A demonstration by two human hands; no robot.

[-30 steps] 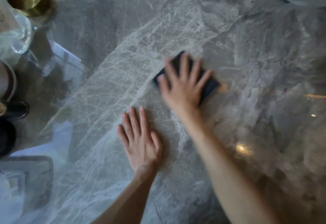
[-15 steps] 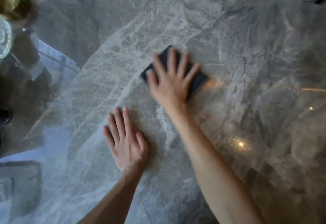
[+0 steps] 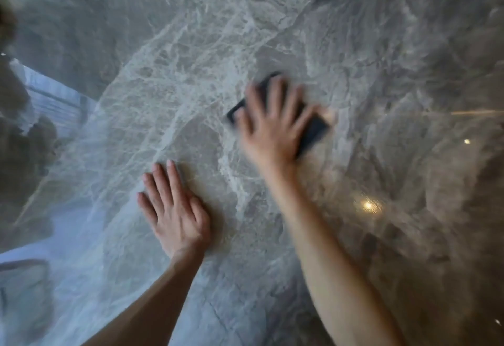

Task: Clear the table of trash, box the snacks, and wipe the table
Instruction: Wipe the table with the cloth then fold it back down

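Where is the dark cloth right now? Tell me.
In the head view, the dark cloth lies on the marble table right of centre, pressed under the spread right hand; the left hand rests flat on the table, nearer and to its left.

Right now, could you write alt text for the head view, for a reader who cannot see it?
The right hand, blurred, presses a dark cloth onto a grey marble table. The left hand rests flat on the table, apart from the cloth.
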